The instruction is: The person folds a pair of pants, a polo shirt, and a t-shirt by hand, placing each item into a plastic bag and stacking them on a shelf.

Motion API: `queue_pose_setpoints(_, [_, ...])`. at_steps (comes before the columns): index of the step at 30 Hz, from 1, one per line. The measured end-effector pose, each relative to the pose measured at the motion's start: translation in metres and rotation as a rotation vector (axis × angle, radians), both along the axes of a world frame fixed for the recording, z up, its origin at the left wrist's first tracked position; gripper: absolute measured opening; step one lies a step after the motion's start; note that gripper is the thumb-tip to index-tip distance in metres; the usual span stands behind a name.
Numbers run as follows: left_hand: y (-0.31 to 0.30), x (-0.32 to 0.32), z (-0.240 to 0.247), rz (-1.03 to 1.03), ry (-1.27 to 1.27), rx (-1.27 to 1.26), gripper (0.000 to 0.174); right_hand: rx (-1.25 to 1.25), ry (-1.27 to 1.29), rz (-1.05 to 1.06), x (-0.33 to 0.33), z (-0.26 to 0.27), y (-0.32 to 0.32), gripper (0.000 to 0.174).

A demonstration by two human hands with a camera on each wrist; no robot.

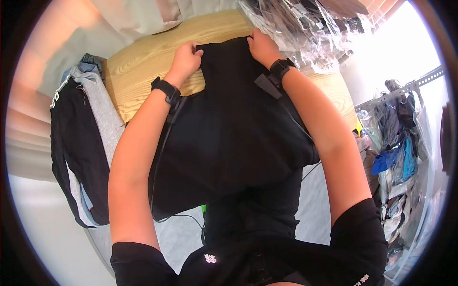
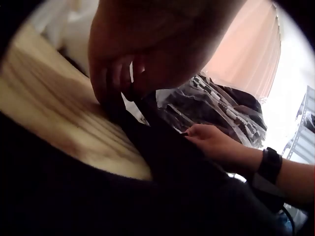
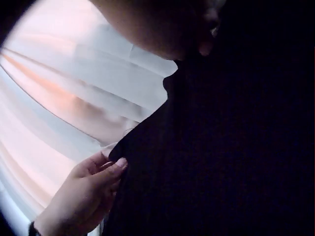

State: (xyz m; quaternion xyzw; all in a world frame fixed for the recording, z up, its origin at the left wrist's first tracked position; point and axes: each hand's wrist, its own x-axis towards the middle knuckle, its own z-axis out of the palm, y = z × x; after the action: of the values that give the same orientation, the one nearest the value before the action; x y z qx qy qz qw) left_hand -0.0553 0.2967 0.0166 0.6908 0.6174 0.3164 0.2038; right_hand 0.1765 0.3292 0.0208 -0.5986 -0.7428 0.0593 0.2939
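A plain black garment (image 1: 229, 119) is spread between both arms, its narrow end at the top and its wide part hanging toward the person's body. My left hand (image 1: 187, 62) pinches the upper left corner of that narrow end. At the opposite corner, my right hand (image 1: 264, 46) grips the edge between thumb and fingers. The right wrist view shows the edge between the hands sagging slightly, with the left thumb (image 3: 118, 164) pressed on the cloth. Which kind of garment it is, I cannot tell.
Behind the garment lies a wooden table (image 1: 143, 52). Plastic-wrapped clothing (image 1: 315, 35) is piled at its far right. Black trousers (image 1: 78, 143) and grey clothing (image 1: 102, 100) hang over the left edge. A metal rack (image 1: 405, 90) with bagged clothes stands right; a pale curtain (image 1: 114, 21) hangs behind.
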Motion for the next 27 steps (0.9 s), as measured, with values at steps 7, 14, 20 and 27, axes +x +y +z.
queue_pose_setpoints(7, [0.004, -0.003, -0.002, 0.102, -0.031, 0.115, 0.022, 0.081, -0.203, -0.053, -0.005, -0.004, 0.025, 0.025])
queue_pose_setpoints(14, [0.017, -0.011, -0.014, 0.075, 0.084, 0.108, 0.031, -0.012, -0.140, -0.070, -0.007, -0.014, 0.034, 0.030])
queue_pose_setpoints(20, [0.010, -0.014, -0.011, 0.143, -0.220, -0.142, 0.033, 0.040, -0.065, 0.015, -0.004, -0.005, 0.016, 0.044])
queue_pose_setpoints(27, [-0.026, 0.009, 0.046, -0.086, 0.347, 0.076, 0.045, -0.098, -0.188, 0.476, 0.012, 0.037, -0.135, 0.057])
